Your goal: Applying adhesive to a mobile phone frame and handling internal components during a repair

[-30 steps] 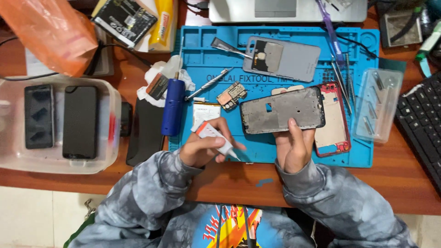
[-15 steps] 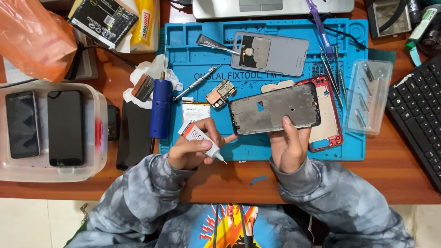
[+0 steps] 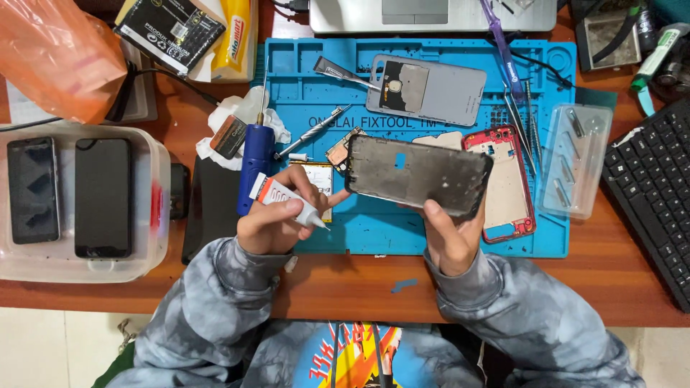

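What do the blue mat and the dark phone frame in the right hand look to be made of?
Blue mat: probably silicone or rubber, matte, with moulded compartments. Dark phone frame in the right hand: looks like thin metal or plastic, dull grey and smudged with residue; which one is unclear.

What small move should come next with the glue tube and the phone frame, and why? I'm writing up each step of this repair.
Probably bring the nozzle of the glue tube across to the near edge of the dark phone frame. The left hand grips the tube with its tip pointing toward the frame but short of it, while the right hand holds the frame tilted above the blue mat, inner face up.
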